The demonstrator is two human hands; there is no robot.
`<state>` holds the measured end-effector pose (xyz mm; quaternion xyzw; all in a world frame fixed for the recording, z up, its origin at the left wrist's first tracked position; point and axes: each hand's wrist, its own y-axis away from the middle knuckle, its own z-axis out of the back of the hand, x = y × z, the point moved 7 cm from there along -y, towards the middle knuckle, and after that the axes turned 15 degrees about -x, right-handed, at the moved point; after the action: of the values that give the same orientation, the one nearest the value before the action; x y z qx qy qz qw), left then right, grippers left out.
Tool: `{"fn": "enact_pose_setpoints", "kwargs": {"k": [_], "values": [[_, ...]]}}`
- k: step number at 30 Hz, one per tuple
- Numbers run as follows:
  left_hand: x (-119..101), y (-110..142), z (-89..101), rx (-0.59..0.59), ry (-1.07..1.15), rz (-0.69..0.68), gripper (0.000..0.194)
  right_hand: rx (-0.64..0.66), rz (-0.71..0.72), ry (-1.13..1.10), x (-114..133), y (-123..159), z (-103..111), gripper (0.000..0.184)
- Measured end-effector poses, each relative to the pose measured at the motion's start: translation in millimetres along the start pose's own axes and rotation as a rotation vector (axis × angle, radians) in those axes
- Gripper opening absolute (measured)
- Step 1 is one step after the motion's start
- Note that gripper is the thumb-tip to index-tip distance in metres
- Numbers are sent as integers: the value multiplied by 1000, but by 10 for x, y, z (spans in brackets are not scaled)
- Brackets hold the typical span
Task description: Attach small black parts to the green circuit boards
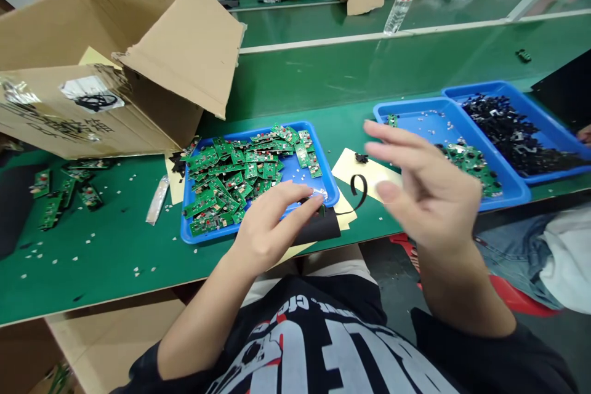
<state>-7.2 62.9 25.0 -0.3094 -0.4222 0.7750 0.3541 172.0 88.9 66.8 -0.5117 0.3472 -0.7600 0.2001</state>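
My left hand is over the front right corner of a blue tray, thumb and forefinger close together around a small dark piece mostly hidden by the fingers. The tray holds a heap of small green circuit boards and a few white bits. My right hand, slightly blurred, is raised to the right with fingers apart and nothing visible in it. Between the hands, a thin black strip curls up from the table. Beneath it lie pale yellow paper and a black sheet.
A large open cardboard box stands at the back left. Loose boards and white scraps lie on the left. A second blue tray and one of black parts sit on the right. A water bottle stands on the ledge.
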Motion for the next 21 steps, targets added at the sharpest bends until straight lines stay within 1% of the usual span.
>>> {"fn": "enact_pose_setpoints", "kwargs": {"k": [1,2,3,4,5,7,9,10,12,15,18,21], "values": [[-13,3,-6,18,-5,-28,38,55,82,42,117,5,-102,24],[-23,4,-2,21,-8,-52,39,122,129,81,187,20,-201,21],[-28,1,16,5,-17,-71,40,183,141,107,214,42,-283,19],[-27,-5,43,-26,-37,-81,40,237,113,118,199,68,-347,18],[-21,-14,76,-69,-63,-83,40,293,46,116,147,103,-401,19],[-9,-29,127,-140,-113,-79,38,389,-133,59,11,195,-486,20],[-5,-38,153,-190,-144,-73,35,440,-307,-45,-95,286,-546,20],[-4,-40,162,-212,-152,-68,34,439,-385,-95,-133,318,-565,21],[2,-40,180,-255,-172,-50,32,396,-523,-186,-181,358,-583,24],[1,-33,220,-312,-200,-32,30,343,-680,-361,-179,404,-616,27],[-15,-26,259,-334,-185,-43,32,341,-766,-486,-147,453,-650,24],[-22,-17,276,-333,-123,-43,40,339,-781,-511,-140,471,-661,16]]}}
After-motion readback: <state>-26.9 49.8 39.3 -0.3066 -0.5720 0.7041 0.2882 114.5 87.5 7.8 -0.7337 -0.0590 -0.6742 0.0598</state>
